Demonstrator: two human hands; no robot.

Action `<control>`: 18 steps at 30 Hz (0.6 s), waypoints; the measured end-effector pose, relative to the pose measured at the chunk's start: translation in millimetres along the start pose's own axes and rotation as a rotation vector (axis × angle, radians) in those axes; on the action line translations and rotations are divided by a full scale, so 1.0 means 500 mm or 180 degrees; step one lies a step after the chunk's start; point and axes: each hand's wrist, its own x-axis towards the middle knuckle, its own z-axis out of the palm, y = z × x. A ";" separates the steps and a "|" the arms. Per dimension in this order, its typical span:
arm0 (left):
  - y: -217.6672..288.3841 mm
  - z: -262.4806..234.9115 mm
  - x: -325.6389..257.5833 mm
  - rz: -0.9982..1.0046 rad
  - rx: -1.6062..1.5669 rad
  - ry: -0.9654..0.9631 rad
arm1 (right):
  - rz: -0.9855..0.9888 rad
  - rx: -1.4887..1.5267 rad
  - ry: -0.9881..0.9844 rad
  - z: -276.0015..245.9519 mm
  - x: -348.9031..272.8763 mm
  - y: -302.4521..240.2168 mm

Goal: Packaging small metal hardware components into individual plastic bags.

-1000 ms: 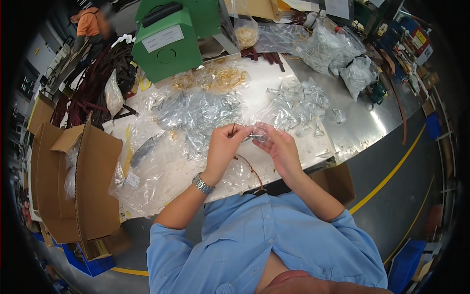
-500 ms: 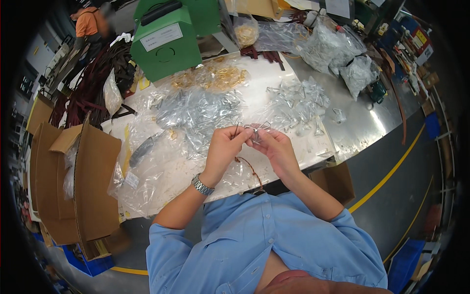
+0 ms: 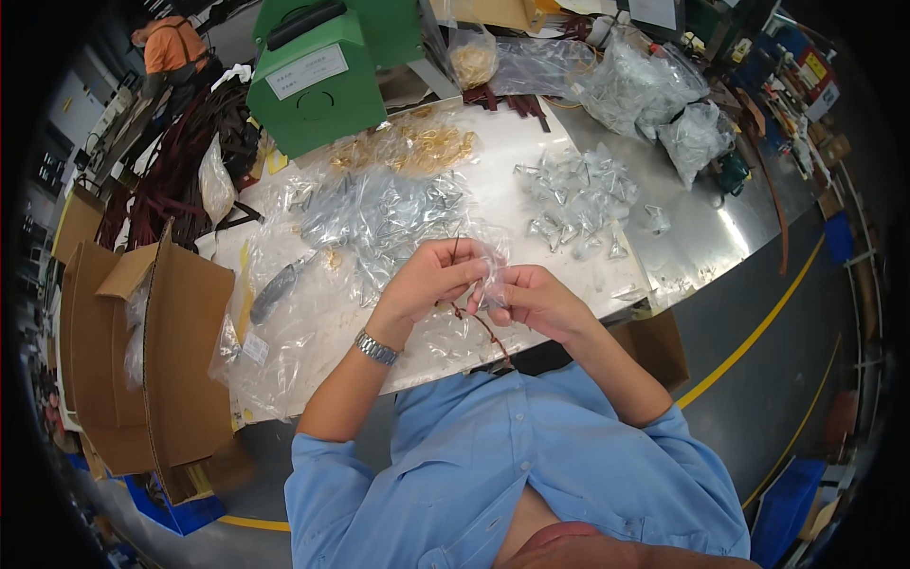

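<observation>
Over the front of the white table, both my hands are closed at one small piece of crinkled clear plastic wrap (image 3: 494,243). My left hand (image 3: 431,282), with a metal watch at the wrist, pinches its left side. A thin dark stick-like thing pokes up by the left fingers; its kind is unclear. My right hand (image 3: 538,302) grips the wrap's lower right part. Whatever metal is inside is hidden by fingers and glare. Beyond the left hand lies a heap of silver wire-like metal pieces (image 3: 389,218) in clear plastic. Several small wrapped metal pieces (image 3: 583,194) lie beyond the right hand.
Gold-coloured metal pieces (image 3: 417,142) lie before a green machine (image 3: 318,95). Open cardboard boxes (image 3: 190,351) stand left. Dark strips (image 3: 175,166) pile at far left. Bulging clear bags (image 3: 645,90) sit at back right. A person in orange (image 3: 172,45) is in the far left background.
Both hands have shifted slightly, the right one lower and turned more sideways. The bent silver wire piece seen between the fingers is now hidden, and clear wrap stands up there.
</observation>
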 end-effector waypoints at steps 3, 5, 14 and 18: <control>0.000 0.020 0.000 0.0002 0.0144 0.0049 | 0.0187 0.0151 -0.0274 -0.018 0.000 -0.002; -0.013 0.018 0.004 0.0061 0.0268 0.0160 | 0.0350 0.0103 -0.0066 -0.015 -0.002 -0.018; -0.057 0.038 0.016 0.0832 0.0550 0.0882 | -0.1262 -0.4099 0.1384 0.051 0.006 0.032; -0.048 -0.007 0.008 0.0426 0.0042 0.0453 | -0.1232 -0.3742 0.1190 0.052 -0.010 -0.006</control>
